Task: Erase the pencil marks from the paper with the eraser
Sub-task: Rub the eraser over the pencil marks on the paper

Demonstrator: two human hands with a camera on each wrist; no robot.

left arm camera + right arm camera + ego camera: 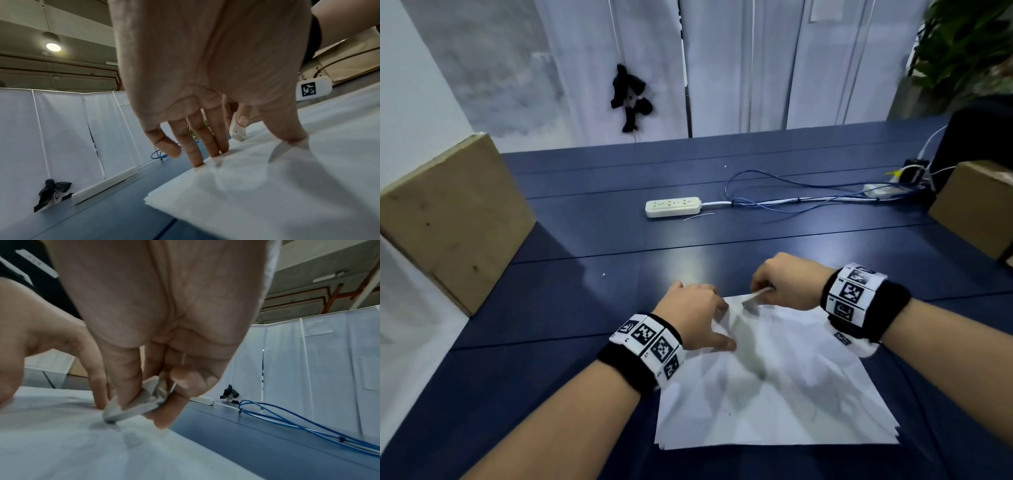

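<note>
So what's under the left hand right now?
The left hand presses its fingertips on the paper stack's far left corner. Any pencil marks beneath them are covered.

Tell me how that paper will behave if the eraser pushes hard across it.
The paper is likely floppy: it already shows creases. It would probably slide or buckle on the smooth table unless the left hand presses it. The eraser in the right hand works near the edge, where tearing seems likelier.

Left hand (pixel 205 65) fingers (pixel 197 146) press paper (pixel 267 186) flat.
</note>
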